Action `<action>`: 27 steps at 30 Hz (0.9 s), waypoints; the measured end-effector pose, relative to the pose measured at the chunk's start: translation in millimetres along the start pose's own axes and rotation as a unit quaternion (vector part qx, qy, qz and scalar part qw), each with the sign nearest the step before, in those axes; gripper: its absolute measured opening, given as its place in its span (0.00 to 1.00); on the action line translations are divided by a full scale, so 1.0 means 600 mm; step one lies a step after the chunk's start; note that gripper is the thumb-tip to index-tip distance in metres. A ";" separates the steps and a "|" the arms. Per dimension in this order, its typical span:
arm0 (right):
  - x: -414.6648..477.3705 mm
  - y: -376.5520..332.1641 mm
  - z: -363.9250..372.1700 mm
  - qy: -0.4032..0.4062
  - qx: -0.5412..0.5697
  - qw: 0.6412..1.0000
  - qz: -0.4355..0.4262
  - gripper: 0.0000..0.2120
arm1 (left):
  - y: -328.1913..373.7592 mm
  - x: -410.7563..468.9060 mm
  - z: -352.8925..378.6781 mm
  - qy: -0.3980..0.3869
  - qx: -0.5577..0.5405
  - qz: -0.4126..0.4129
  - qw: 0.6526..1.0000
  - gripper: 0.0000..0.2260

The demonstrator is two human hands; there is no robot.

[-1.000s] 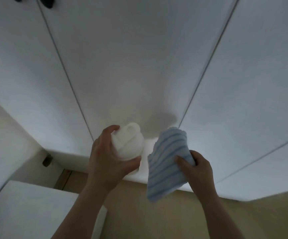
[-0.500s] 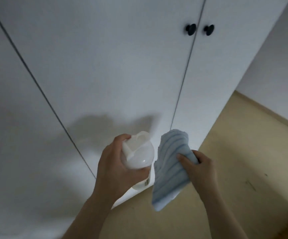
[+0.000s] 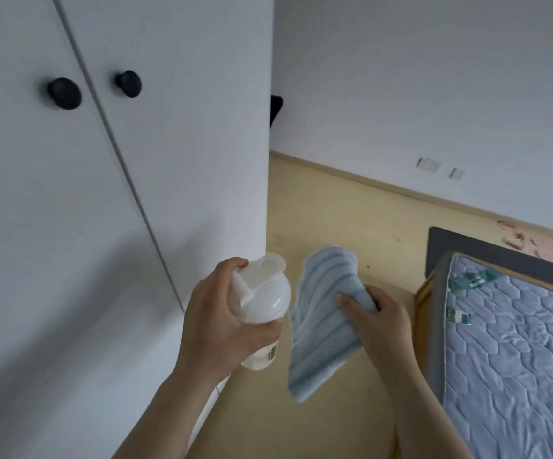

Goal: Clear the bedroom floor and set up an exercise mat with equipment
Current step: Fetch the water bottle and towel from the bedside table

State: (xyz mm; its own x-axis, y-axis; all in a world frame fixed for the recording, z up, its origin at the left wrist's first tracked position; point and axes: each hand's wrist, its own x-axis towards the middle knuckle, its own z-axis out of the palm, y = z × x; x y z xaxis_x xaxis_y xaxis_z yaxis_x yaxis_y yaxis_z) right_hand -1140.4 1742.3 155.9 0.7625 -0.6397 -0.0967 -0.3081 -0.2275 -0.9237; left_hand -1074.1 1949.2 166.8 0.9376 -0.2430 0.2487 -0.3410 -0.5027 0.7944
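My left hand (image 3: 217,321) grips a translucent white shaker bottle (image 3: 262,298) with a flip lid, held upright in front of me. Beside it, my right hand (image 3: 379,318) holds a folded light-blue striped towel (image 3: 320,321) that hangs down from my fingers. Bottle and towel are close together but apart. Both are held above the tan wooden floor (image 3: 341,207), near the corner of the wardrobe.
A white wardrobe (image 3: 169,160) with two black round knobs (image 3: 64,93) fills the left. A bed with a bare grey-blue quilted mattress (image 3: 513,342) and dark frame stands at the right. Pink items (image 3: 520,241) lie on the floor by the far wall. Wall sockets (image 3: 429,165) sit low.
My view has swung to the right, from the wardrobe doors to the room's floor and bed. Both hands keep the same hold on the bottle and towel.
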 end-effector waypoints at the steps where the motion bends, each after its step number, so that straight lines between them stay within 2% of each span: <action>1: 0.023 0.003 -0.012 0.013 0.004 1.000 0.004 0.05 | 0.008 0.023 0.022 -0.011 -0.004 0.009 1.000 0.36; 9: 0.247 0.019 -0.136 0.081 0.023 0.996 0.000 0.05 | 0.095 0.219 0.222 -0.060 -0.022 0.061 0.996 0.37; 15: 0.391 0.019 -0.201 0.126 0.015 0.992 0.012 0.07 | 0.137 0.342 0.340 -0.078 -0.042 0.066 0.994 0.38; 20: 0.533 0.018 -0.216 0.156 0.014 0.987 0.028 0.08 | 0.150 0.482 0.439 -0.092 -0.052 0.095 0.990 0.37; 27: 0.725 -0.015 -0.211 0.205 0.019 0.977 0.050 0.05 | 0.163 0.701 0.532 -0.141 -0.069 0.132 0.979 0.37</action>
State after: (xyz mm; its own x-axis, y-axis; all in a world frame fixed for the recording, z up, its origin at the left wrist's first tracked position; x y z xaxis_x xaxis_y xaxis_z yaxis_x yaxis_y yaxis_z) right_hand -877.9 1372.8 169.2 0.4353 -0.8995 -0.0388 -0.3421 -0.1254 -0.9313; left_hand -734.7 1532.9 171.9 0.7558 -0.5783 0.3073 -0.5377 -0.2803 0.7952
